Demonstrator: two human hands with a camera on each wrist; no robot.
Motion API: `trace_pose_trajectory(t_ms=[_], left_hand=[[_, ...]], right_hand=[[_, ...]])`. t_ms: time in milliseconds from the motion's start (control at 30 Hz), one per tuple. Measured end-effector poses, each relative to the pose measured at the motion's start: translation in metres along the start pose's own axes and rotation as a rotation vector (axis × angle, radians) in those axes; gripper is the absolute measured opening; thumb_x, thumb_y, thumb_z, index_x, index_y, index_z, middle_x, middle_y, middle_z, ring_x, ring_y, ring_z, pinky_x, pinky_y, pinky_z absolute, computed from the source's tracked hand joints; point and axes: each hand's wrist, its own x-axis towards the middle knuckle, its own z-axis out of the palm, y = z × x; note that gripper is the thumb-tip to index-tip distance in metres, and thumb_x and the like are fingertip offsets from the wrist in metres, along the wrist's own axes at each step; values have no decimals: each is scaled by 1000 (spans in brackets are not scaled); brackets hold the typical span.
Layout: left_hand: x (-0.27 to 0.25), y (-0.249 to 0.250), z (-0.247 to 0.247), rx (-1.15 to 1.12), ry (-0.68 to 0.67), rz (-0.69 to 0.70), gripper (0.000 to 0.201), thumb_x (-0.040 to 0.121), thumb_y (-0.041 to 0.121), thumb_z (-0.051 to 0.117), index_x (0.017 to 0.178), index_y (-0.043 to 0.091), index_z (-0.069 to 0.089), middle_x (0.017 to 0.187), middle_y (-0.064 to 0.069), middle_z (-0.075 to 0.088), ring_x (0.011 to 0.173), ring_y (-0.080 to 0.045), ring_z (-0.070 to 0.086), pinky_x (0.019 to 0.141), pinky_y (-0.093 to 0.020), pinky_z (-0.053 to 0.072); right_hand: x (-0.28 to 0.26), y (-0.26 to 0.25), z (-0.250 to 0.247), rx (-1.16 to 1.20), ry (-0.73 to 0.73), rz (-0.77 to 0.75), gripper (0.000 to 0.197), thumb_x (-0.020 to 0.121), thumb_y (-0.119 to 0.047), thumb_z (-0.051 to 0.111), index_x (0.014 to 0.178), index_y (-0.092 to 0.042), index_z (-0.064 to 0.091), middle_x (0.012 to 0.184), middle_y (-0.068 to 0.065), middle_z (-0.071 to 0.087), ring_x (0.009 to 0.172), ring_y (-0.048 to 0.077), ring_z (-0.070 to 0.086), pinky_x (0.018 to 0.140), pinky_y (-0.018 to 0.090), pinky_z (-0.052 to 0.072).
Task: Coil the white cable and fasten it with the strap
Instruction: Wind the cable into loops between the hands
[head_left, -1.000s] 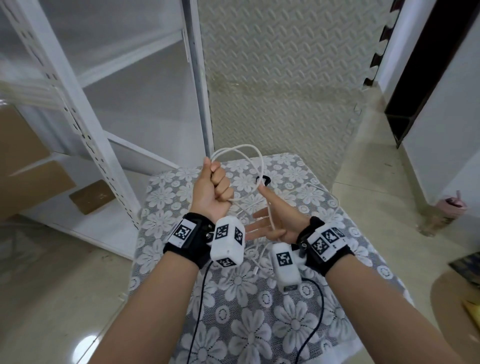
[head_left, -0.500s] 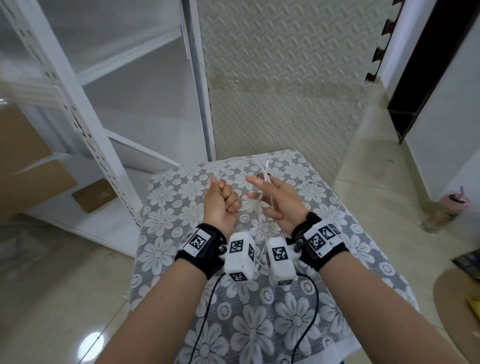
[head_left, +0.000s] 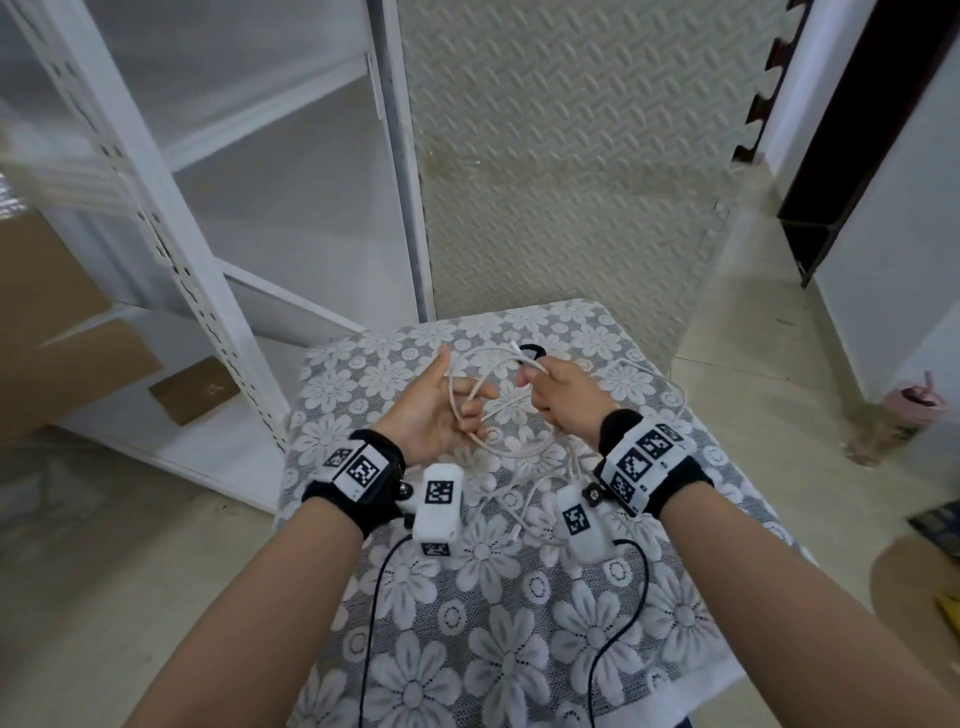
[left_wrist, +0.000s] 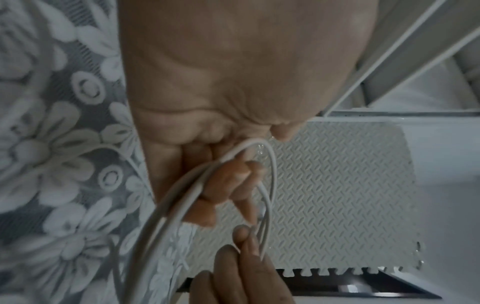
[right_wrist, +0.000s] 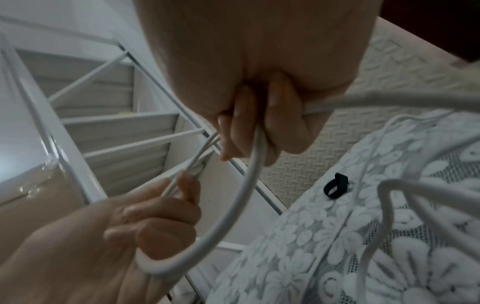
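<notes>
The white cable (head_left: 511, 451) hangs in loose loops between my two hands above the flowered table (head_left: 498, 649). My left hand (head_left: 457, 410) has its thumb up and its fingers curled through the loops; the left wrist view shows the cable (left_wrist: 270, 164) passing over those fingers (left_wrist: 228, 185). My right hand (head_left: 537, 379) grips a strand near the cable's end, with its fingers (right_wrist: 249, 131) curled round the cable (right_wrist: 233, 216). The black strap (head_left: 535, 351) lies as a small loop on the cloth just beyond my right hand, also seen as the strap (right_wrist: 335, 186) in the right wrist view. More cable trails on the table under my wrists.
A white metal shelf rack (head_left: 171, 218) with cardboard boxes (head_left: 52, 332) stands close on the left. A pale embossed foam mat (head_left: 571, 156) stands behind the table. A pink cup (head_left: 911, 402) sits on the floor at the right.
My left hand came down from a raised fist and now has its thumb out. My right hand went from straight fingers to a grip on the cable, and both hands moved further out over the table.
</notes>
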Motion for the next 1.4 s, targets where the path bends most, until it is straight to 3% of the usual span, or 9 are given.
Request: trace_pose_trajectory(t_ms=[100,200,367,433,600,767,967,1100,1400], left_hand=[[3,10,1,98,-39,-77,80,95,61,16,85,-1,65,47,0,42,37,-13,38,49,-22,44],[7,12,1,2,-105,-171,71,97,53,24,64,5,63,42,3,37,32,-10,34,40,-14,37],[10,3,-3,-103,-162,-134,51,100,38,31,56,17,45,40,10,29,27,-1,24,29,-13,13],[8,0,-4,-116,-147,-104,47,100,36,32,59,17,42,40,10,28,26,-1,23,29,-13,10],[7,-5,-5,-170,-131,-54,38,101,33,31,67,18,40,39,10,29,27,-1,24,32,-14,13],[7,-4,-5,-53,-129,-100,33,100,30,33,74,14,46,43,9,34,35,-5,31,40,-16,29],[11,11,1,183,-144,-229,68,96,56,21,90,-1,59,48,5,33,38,-7,31,45,-19,27],[15,18,3,409,-173,-337,81,90,68,13,80,2,57,46,5,35,39,-7,32,41,-17,29],[13,22,10,373,-223,-331,40,102,29,29,73,10,47,42,10,38,30,1,28,35,-10,14]], right_hand=[[6,2,3,-108,-26,16,27,101,-19,35,79,-15,50,56,-1,33,44,9,27,37,16,23],[8,0,3,-162,-58,24,29,101,-19,37,76,-16,50,58,1,35,46,9,29,39,16,24],[5,2,-7,207,-139,75,21,100,-17,45,81,-11,53,51,-6,33,35,3,28,40,19,42],[3,4,-9,326,-162,90,21,99,-17,46,80,-11,52,47,-8,30,35,3,25,37,17,36],[2,7,-14,437,-154,93,21,99,-20,45,85,-9,54,47,-9,26,37,2,22,35,14,21],[2,8,-19,237,-124,59,23,99,-25,46,82,-11,55,47,-11,29,39,3,22,35,15,20],[-1,3,-12,-53,-232,41,23,96,-23,52,76,-14,59,48,-7,30,40,6,23,37,17,20],[-1,0,-9,-128,-341,54,24,96,-25,52,77,-14,60,45,-10,32,39,5,25,37,17,24],[4,-3,-6,-60,-371,67,23,97,-24,50,81,-9,57,49,-7,30,39,5,25,38,16,26]])
